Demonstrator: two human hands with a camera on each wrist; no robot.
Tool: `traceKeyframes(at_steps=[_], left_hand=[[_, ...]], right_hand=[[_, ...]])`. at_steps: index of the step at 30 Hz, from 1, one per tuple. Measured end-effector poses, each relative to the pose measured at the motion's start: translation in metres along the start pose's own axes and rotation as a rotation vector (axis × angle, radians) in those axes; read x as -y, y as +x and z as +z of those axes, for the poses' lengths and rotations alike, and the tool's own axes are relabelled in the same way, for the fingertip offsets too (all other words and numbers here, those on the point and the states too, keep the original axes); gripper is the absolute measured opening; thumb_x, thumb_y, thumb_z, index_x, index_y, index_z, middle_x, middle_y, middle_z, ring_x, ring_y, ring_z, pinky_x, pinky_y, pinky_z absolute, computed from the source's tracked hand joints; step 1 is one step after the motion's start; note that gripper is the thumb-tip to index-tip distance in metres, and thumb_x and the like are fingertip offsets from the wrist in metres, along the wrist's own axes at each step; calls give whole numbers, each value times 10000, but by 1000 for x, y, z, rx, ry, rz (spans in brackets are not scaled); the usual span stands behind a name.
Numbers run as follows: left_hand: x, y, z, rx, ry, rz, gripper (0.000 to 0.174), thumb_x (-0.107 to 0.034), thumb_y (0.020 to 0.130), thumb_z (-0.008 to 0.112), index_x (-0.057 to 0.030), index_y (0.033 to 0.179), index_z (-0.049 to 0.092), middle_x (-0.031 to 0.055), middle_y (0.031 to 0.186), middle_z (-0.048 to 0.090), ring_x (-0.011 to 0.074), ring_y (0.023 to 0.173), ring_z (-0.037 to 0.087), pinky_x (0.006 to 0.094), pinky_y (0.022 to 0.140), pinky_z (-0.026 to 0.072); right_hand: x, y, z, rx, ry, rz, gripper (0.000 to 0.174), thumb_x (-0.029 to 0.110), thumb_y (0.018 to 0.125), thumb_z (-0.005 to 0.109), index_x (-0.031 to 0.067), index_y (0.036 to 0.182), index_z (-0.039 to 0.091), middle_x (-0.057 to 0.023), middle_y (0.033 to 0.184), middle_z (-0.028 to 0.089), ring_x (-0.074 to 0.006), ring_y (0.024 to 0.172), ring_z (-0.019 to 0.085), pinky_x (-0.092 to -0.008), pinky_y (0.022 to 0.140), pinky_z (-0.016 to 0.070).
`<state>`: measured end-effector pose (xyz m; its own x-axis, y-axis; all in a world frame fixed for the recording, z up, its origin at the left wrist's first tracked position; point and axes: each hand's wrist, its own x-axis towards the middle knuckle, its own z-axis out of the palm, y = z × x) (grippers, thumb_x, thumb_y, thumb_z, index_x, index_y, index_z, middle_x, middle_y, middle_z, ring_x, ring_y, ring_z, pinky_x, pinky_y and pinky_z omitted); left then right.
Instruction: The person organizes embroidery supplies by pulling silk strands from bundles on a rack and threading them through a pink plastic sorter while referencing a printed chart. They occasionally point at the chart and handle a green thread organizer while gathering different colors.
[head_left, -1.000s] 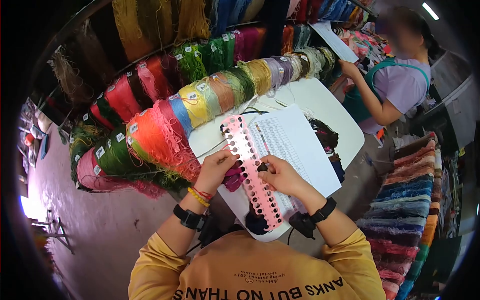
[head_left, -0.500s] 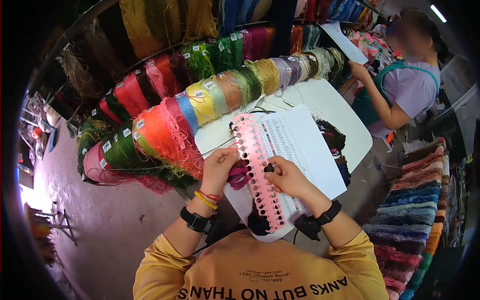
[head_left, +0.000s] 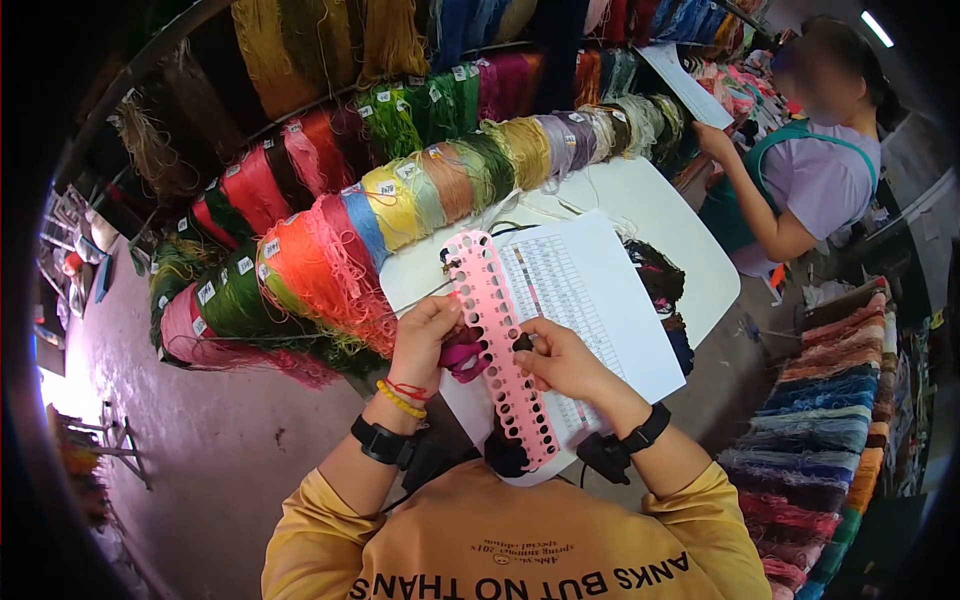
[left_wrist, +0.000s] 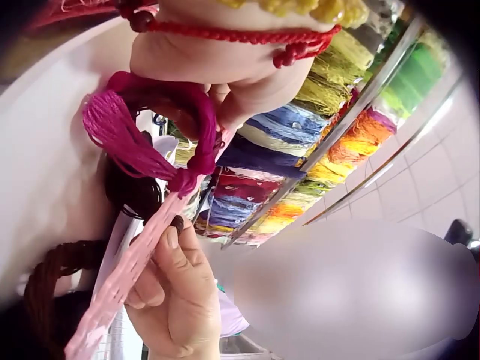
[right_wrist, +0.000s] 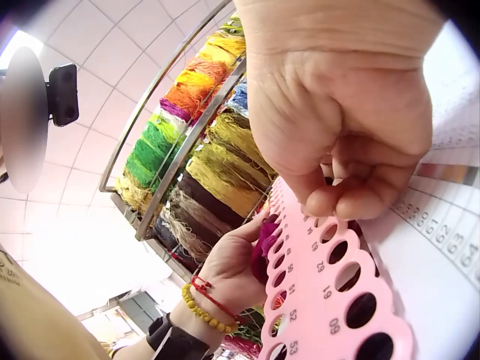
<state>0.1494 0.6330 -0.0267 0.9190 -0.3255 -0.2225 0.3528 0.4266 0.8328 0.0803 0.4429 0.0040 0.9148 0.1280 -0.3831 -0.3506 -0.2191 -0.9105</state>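
A long pink thread holder (head_left: 502, 350) with numbered holes along both edges lies slanted over a printed sheet. At its left edge my left hand (head_left: 425, 335) grips the holder between thumb and fingers, beside a magenta thread skein (left_wrist: 124, 139) looped through a hole. Opposite, my right hand (head_left: 568, 362) pinches a small dark thread bundle (head_left: 524, 342) at the right edge, with thumb and fingertips together. More dark thread (head_left: 510, 450) hangs at the holder's near end. In the right wrist view, the curled right fingers hide most of the pinched thread.
The printed chart (head_left: 630, 310) rests on a white table (head_left: 710, 280), with dark skeins (head_left: 655, 275) at its right. Racks of labelled coloured yarn (head_left: 310, 265) stand behind and left; another yarn rack (head_left: 810, 420) is at right. A person (head_left: 800, 170) in a green apron holds papers.
The head view shifts slightly. Since half a second ago the holder has moved a little left over the sheet, along with both hands, which keep their grips.
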Motion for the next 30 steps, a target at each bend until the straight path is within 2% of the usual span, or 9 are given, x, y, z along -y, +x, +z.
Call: traceKeyframes(at_steps=[6,16,19,22,25,27,28,29,30], left_hand=[[-3,-4,9,-75,-165,-69,123,-134,887,537,-23,852,579,-4,730,560,69,631,499,200,646,435],[11,-7,-22,-170,36,120,111,-143,882,544,-39,863,579,-6,713,544,74,623,494,200,571,395],[-10,-20,-27,-172,-125,185,100,-148,886,539,-55,869,571,-7,728,550,93,610,504,220,581,416],[-51,-40,-33,-176,-378,102,115,-139,891,509,-50,869,578,7,727,560,103,602,506,235,593,434],[-90,-62,-71,42,-472,81,129,-153,890,487,-56,900,572,24,835,571,92,683,487,232,589,422],[-122,-83,-98,15,-473,170,158,-147,896,467,-20,925,558,20,864,554,94,653,461,240,582,404],[-140,-94,-108,-68,-463,226,184,-162,902,458,-7,910,556,12,784,508,85,609,417,237,538,366],[-155,-105,-134,30,-479,281,181,-152,905,451,2,910,544,20,817,509,81,610,414,228,541,364],[-171,-118,-143,-15,-576,344,173,-139,912,439,7,920,532,10,773,491,70,579,401,219,525,347]], right_hand=[[0,1,1,10,15,-15,281,77,834,585,-20,1078,484,-37,575,529,-99,449,506,-245,431,402],[-3,-1,1,-73,15,31,186,53,849,574,0,1013,504,-17,586,523,-78,432,471,-227,410,379],[-7,2,-1,-88,21,50,180,52,844,574,-7,1000,505,-26,594,534,-83,431,473,-228,406,374],[-9,4,-2,-104,25,83,196,54,833,578,-14,1001,503,-46,614,546,-95,439,483,-237,405,382],[-13,8,-3,-102,28,115,207,60,817,585,-7,994,502,-83,657,567,-115,465,507,-250,402,398],[-12,7,-4,-119,19,125,204,59,815,585,-3,991,503,-84,653,565,-114,465,506,-247,402,397],[-12,8,-3,-125,18,130,202,59,815,585,-1,989,503,-85,652,564,-114,465,506,-246,401,396],[-13,9,-2,-134,32,135,200,51,813,583,-8,985,500,-84,646,558,-113,456,499,-244,395,389],[-14,11,-2,-131,39,135,204,48,815,585,-14,991,501,-76,640,554,-108,441,484,-241,388,373]])
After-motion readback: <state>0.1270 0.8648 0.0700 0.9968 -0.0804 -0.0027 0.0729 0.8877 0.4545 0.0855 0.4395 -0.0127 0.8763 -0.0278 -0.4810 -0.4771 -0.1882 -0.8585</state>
